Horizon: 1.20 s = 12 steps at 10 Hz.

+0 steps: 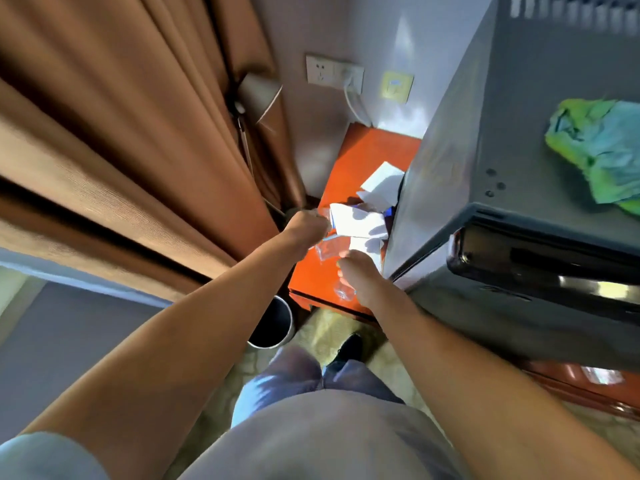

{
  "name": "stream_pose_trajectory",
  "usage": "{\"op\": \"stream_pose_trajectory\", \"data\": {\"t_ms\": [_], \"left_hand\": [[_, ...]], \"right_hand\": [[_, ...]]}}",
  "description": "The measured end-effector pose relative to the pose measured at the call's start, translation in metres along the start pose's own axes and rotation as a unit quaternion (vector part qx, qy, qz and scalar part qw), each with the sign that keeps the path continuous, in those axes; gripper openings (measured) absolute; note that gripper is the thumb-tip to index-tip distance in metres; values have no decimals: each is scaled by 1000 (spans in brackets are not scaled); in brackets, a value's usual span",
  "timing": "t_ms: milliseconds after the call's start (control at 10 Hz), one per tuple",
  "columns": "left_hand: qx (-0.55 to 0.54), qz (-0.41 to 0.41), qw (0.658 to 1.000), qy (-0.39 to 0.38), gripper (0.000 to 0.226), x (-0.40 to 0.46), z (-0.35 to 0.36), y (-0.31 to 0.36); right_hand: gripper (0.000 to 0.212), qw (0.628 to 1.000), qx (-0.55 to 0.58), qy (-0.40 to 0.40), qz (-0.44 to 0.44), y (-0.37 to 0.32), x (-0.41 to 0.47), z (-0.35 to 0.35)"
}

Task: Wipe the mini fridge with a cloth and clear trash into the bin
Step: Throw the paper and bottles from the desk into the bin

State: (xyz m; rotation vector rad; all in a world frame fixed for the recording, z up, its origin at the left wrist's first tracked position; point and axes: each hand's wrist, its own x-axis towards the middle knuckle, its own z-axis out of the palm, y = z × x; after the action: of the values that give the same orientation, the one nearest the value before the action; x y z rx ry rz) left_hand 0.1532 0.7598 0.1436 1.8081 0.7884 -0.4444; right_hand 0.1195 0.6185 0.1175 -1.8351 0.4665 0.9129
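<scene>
Both my hands reach down to the orange cabinet top [360, 154] left of the grey mini fridge [540, 109]. My left hand [306, 226] grips a piece of white paper trash [356, 221]. My right hand [360, 277] holds a clear plastic bottle [343, 292] near the cabinet's front edge. More white paper scraps [382, 183] and clear plastic [325, 249] lie between the hands and the fridge side. A green-and-blue cloth [602, 154] lies crumpled on the fridge top at right. The dark round bin [273, 323] stands on the floor below the cabinet's front left corner.
Brown curtains [121, 133] hang at the left, with a floor lamp [256, 95] in the corner. Wall sockets [334, 74] with a white cable sit behind the cabinet. My legs and a black shoe [346, 351] stand on the patterned floor by the bin.
</scene>
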Motion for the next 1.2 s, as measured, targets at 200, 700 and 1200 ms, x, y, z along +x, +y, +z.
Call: {"op": "stream_pose_trajectory", "data": {"t_ms": [200, 700, 1200], "left_hand": [[-56, -86, 994, -33, 21, 39, 23, -21], [-89, -201, 972, -85, 22, 112, 53, -22], [15, -137, 990, -37, 30, 126, 59, -35]], "right_hand": [[43, 958, 266, -18, 101, 32, 25, 4], [35, 709, 668, 70, 213, 25, 77, 26], [38, 698, 661, 76, 265, 14, 96, 24]]}}
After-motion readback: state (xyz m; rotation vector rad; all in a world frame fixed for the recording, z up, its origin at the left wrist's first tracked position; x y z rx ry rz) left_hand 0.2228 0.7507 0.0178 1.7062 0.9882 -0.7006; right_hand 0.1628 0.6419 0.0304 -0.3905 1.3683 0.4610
